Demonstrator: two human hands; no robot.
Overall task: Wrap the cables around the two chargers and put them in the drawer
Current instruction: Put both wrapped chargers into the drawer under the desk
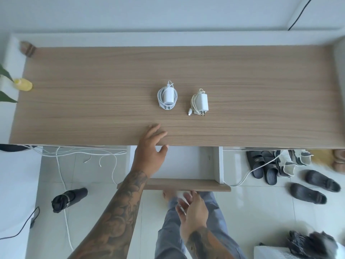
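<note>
So both chargers [167, 96] [200, 102] sit wrapped on the desk [93, 100], side by side, neither touched. Drawer [188, 165] hangs open below. Left hand [151, 146] reaches over it, fingers loose; right hand [192, 208] is blurry, fingers spread, holding nothing.

The desk [93, 118] is the landmark. On its top, near the middle, lie two chargers side by side — the left charger [167, 96] and the right charger [200, 102], apart from each other, each with its cable around it. At the desk's left end stands a small vase [23, 84]. The drawer [186, 165] is pulled out from under the desk's front edge (toward the person). The left hand [152, 146] reaches over that edge; the right hand [192, 208] is before the drawer front. Below the desk's right part, shoes [265, 165] lie on the floor.
</note>
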